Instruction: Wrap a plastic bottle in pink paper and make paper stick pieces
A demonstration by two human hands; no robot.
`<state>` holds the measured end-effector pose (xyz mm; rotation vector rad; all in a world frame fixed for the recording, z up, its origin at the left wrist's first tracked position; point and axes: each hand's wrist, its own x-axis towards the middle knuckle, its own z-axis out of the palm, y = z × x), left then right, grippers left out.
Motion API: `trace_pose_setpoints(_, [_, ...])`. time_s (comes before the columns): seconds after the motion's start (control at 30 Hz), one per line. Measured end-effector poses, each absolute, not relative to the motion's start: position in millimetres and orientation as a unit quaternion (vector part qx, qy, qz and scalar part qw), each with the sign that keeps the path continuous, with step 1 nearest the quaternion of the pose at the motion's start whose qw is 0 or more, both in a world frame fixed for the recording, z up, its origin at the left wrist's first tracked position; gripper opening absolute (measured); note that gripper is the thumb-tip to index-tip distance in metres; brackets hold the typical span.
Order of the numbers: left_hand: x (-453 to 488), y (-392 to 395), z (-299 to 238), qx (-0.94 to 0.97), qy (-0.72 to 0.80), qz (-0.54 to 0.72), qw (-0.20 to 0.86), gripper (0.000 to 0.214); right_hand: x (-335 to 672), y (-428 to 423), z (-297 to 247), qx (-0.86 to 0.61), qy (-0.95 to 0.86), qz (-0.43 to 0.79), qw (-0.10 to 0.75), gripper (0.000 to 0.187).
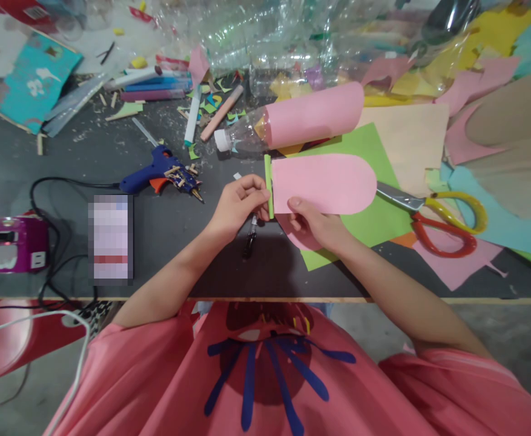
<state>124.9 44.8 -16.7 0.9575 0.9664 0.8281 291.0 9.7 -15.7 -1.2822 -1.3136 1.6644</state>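
My left hand pinches a narrow green paper strip held upright against the straight edge of a pink rounded paper cutout. My right hand grips the lower left corner of that pink cutout, thumb on top. Both are held just above the dark table. Under my left hand a black pen lies on the table. Behind the cutout lies a clear plastic bottle wrapped in pink paper.
A blue glue gun with its cable lies left of my hands. Scissors with yellow and red handles rest on green paper to the right. Markers, paper scraps, coloured sheets and clear bottles crowd the far side. A purple device sits at far left.
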Motion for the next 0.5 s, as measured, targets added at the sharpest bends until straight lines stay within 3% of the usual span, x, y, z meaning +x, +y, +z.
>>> trace_pose_setpoints(0.5, [124.7, 44.3, -16.7, 0.444, 0.433, 0.367, 0.693, 0.036, 291.6, 10.2, -13.6, -0.486, -0.504, 0.646, 0.304, 0.063])
